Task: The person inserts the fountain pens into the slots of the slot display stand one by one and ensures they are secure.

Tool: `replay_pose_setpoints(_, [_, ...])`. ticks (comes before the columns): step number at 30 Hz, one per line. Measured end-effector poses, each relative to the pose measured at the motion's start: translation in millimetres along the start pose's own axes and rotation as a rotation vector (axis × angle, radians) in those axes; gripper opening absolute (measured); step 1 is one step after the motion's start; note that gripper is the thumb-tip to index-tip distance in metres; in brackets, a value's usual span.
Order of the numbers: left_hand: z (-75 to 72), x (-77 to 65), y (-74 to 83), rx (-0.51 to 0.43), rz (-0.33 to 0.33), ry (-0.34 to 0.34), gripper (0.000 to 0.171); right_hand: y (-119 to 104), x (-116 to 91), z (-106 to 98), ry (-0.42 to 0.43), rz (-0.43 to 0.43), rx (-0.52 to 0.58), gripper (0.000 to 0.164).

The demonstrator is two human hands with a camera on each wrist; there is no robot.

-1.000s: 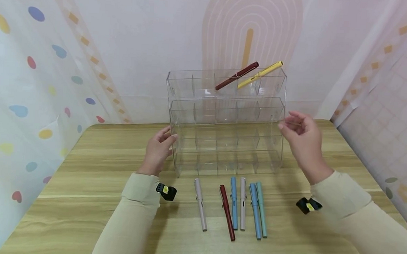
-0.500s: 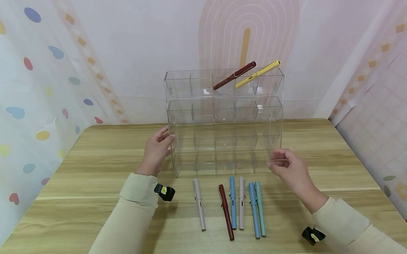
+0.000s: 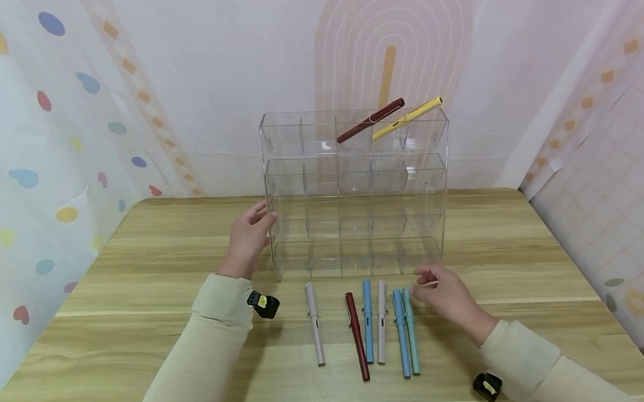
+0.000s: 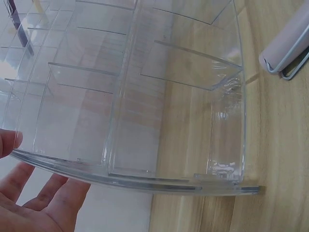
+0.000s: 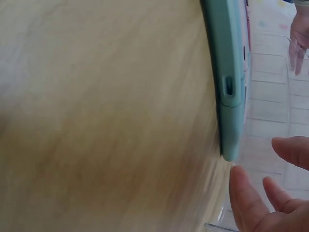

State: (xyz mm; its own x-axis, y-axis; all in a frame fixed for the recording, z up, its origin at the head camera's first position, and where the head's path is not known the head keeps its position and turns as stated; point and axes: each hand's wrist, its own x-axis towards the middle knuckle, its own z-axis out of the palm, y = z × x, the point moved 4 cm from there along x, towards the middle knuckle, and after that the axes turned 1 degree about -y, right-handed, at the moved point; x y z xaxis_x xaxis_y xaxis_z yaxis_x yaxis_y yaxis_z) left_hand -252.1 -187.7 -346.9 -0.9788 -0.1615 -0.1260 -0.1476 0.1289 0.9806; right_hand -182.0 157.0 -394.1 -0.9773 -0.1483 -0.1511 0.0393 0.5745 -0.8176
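Wood-grain worktop (image 3: 136,265), clear compartmented rack (image 3: 354,196) standing toward its far edge. Left hand (image 3: 246,237) grips the rack's left side; right hand (image 3: 446,293), relaxed and holding nothing, is just beside the mint-green pen (image 3: 411,325), rightmost of six before the rack.

The transparent tiered plastic rack (image 3: 355,181) blocks the way straight back, and the left hand (image 3: 247,237), gripping its side panel, obstructs that flank. Bare wood-grain table (image 3: 509,245) leaves passage along the rack's other side. A slanting dark red pen (image 3: 371,120) and a yellow pen (image 3: 406,119) jut above the top tier. Before the right hand (image 3: 450,296), a teal pen (image 3: 410,334) lies close against a light blue pen (image 3: 401,333), leaving little space between them; its outer side is accessible. A wider gap separates the leftmost pale lilac pen (image 3: 315,323) from the dark red pen on the table (image 3: 357,337).
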Motion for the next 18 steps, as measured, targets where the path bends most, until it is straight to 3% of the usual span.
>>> replay_pose_setpoints(6, [1.6,-1.4,-0.7,-0.013,0.012,0.029,0.051,5,3,8,-0.060,0.037,-0.020,0.046])
replay_pose_setpoints(18, [3.6,-2.1,0.5,0.020,0.037,0.039,0.051,-4,5,13,-0.087,0.007,-0.133,0.046])
